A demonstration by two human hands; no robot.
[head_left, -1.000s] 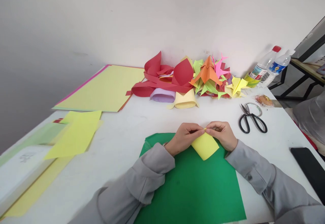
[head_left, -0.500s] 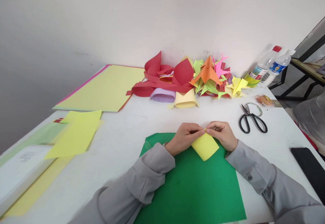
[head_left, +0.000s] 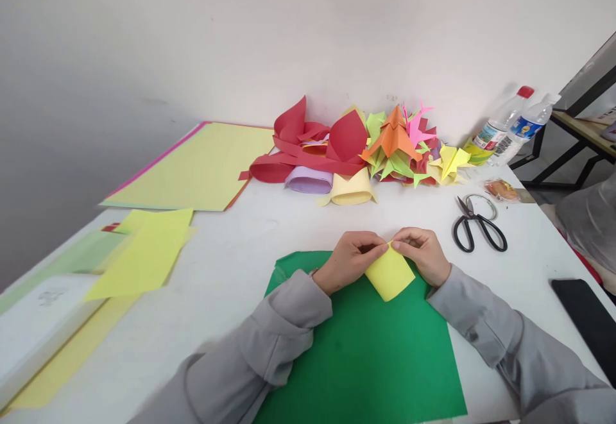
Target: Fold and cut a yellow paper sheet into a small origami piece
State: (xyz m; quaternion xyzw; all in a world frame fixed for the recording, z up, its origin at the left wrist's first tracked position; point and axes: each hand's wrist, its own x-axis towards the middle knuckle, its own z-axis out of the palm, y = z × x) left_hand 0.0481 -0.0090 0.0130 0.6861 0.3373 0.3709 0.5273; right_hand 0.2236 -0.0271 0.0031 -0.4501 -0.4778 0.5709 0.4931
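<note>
A small piece of yellow paper (head_left: 391, 273) is held between my two hands, its far corner pinched and its lower edge bowed. My left hand (head_left: 349, 260) grips that corner from the left with thumb and forefinger. From the right, my right hand (head_left: 424, 256) pinches the same corner, fingertips almost touching the left ones. Beneath both hands lies a large green sheet (head_left: 366, 360), its top left corner creased. What exactly lies between the fingertips is too small to see.
Black-handled scissors (head_left: 479, 224) lie beside a tape roll (head_left: 482, 206) on the right. Folded paper shapes (head_left: 394, 145) pile against the wall near two bottles (head_left: 500, 129). Yellow sheets (head_left: 144, 254) and a white box (head_left: 43, 321) are at left; a black phone-like slab (head_left: 584, 321) is at right.
The yellow paper has shifted and tilted very slightly between my fingertips. My right hand has moved up a touch; the left has hardly moved.
</note>
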